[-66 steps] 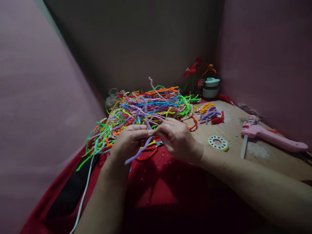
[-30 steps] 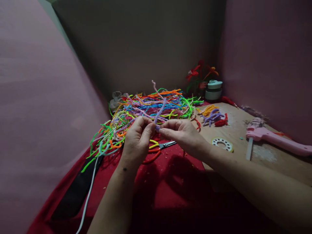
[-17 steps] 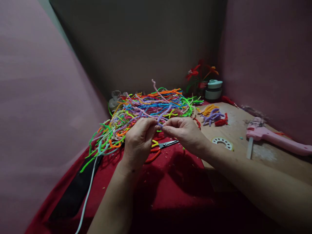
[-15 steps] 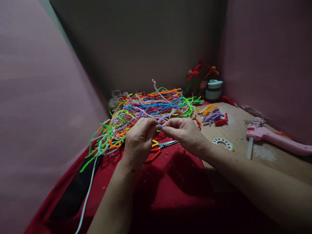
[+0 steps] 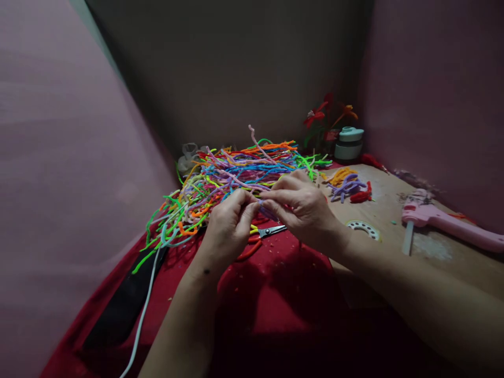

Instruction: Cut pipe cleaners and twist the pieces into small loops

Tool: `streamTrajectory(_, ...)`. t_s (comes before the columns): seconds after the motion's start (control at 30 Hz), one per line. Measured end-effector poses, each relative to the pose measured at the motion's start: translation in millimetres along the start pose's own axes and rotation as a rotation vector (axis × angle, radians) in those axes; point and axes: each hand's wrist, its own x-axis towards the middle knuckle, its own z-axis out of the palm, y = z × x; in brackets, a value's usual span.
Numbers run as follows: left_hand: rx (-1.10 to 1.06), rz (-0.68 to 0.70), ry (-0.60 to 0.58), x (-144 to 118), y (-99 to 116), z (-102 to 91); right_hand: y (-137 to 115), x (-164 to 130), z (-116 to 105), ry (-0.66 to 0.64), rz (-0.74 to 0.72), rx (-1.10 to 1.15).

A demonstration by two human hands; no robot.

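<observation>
Between my fingertips is a purple pipe cleaner [image 5: 268,211], partly hidden by the fingers. My left hand [image 5: 233,220] pinches it from the left, thumb and forefinger pressed together. From the other side my right hand [image 5: 303,207] grips it, thumb and fingers closed on it. Just below the hands a pair of scissors [image 5: 271,231] with yellow and red handles lies on the red cloth [image 5: 271,310]. Behind them spreads a big heap of multicoloured pipe cleaners [image 5: 244,168].
At right, a brown board [image 5: 381,194] bears purple pipe cleaner pieces [image 5: 346,187], a white ring with holes [image 5: 364,229] and a pink glue gun [image 5: 441,220]. A mint-green container [image 5: 348,144] stands behind. On the left are a black flat object [image 5: 122,307] and a white cord [image 5: 144,310].
My right hand's fingers have risen and spread over the pipe cleaner, which now angles down to the right. My left hand still pinches it. The view has shifted slightly.
</observation>
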Motion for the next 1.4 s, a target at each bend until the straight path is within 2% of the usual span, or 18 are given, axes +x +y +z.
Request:
streamTrajectory(0.07, -0.027, -0.038, 0.007, 0.3, 0.8, 0.5, 1.5, 0.6, 2.0, -0.120, 0.095, 0.078)
streamTrajectory(0.2, -0.081, -0.135, 0.062, 1.1, 2.7, 4.2, -1.3, 2.3, 3.0, -0.300, 0.476, 0.438)
streamTrajectory(0.3, -0.171, -0.183, 0.100, 1.7, 5.7, 7.1, -4.9, 4.4, 1.8, -0.337, 0.628, 0.584)
streamTrajectory(0.47, -0.500, -0.318, 0.026, 2.7, 5.9, 4.4, -7.0, 5.0, 1.9, -0.283, 0.676, 0.615)
streamTrajectory(0.6, -0.833, -0.435, -0.068, 5.0, -2.3, -2.3, -5.5, 2.2, 3.7, -0.271, 0.625, 0.558)
streamTrajectory(0.7, -0.937, -0.504, -0.090, 7.2, -6.7, -4.5, -4.3, 0.6, 4.7, -0.269, 0.588, 0.567)
streamTrajectory(0.87, -0.872, -0.463, -0.072, 7.1, -2.3, -1.0, -5.2, 1.9, 4.2, -0.254, 0.641, 0.701)
streamTrajectory(1.07, -0.658, -0.351, -0.030, 3.9, 7.0, 3.1, -6.1, 2.8, 4.6, -0.237, 0.727, 0.810)
streamTrajectory(1.2, -0.599, -0.310, -0.020, 3.1, 9.0, 4.9, -4.3, 1.5, 7.1, -0.269, 0.807, 0.931)
streamTrajectory(1.4, -0.451, -0.285, 0.051, 2.8, 7.2, 4.9, -2.6, 0.6, 8.3, -0.313, 0.828, 0.909)
